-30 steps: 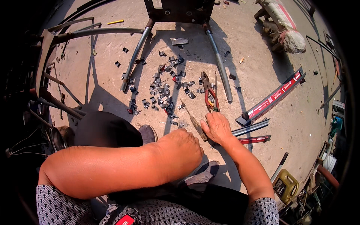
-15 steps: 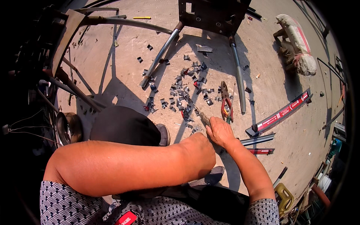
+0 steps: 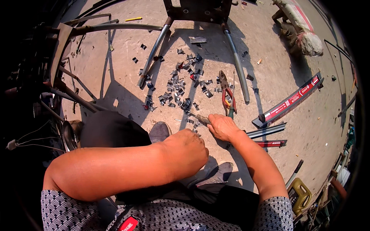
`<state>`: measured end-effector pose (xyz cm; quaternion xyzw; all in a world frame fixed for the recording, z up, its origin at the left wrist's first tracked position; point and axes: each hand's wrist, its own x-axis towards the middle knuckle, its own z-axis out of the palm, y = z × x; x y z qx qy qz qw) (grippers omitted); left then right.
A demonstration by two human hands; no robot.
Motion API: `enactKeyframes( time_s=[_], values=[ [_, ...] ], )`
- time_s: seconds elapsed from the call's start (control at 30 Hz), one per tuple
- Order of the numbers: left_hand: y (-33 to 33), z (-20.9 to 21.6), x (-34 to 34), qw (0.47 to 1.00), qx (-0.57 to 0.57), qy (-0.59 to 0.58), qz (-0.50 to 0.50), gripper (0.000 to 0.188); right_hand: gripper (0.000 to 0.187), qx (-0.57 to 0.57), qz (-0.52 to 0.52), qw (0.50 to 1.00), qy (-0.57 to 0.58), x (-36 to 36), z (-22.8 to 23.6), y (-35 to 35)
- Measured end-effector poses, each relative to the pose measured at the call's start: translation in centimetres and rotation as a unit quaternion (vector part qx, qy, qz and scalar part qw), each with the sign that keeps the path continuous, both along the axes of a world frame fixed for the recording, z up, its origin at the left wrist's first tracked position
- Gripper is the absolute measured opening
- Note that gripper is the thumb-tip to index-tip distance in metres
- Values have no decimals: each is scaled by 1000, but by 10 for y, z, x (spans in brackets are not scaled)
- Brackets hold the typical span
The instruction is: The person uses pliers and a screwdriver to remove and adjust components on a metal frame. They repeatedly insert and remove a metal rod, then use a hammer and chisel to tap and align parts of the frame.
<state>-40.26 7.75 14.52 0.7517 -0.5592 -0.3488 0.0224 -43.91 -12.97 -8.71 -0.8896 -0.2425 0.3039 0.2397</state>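
Concrete floor (image 3: 304, 134), metal clips (image 3: 179, 92) strewn ahead of both hands. Right hand (image 3: 222, 128) grips thin-shafted tool (image 3: 202, 119), tip forward-left; left hand (image 3: 189, 149) curled, can't tell if holding anything. Tip might skid on loose clips.

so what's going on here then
The person's right hand holds a slim tool by its worn handle, the shaft pointing toward small bent metal pieces scattered on the concrete floor. The left hand is beside it with the fingers curled; whether it holds anything is hidden. Red-handled pliers lie on the floor just beyond the right hand, with a thin green-handled tool alongside.
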Motion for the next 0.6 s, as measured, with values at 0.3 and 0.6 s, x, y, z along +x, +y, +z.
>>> enactKeyframes(
  time_s=[0.3, 0.6],
  values=[
    [-3, 10, -17, 998, 55, 21, 28, 29, 33, 15, -40, 999, 6, 64, 30, -5],
    [-36, 17, -23, 995, 83, 26, 56, 32, 38, 33, -59, 998, 19, 81, 33, -6]
  ],
)
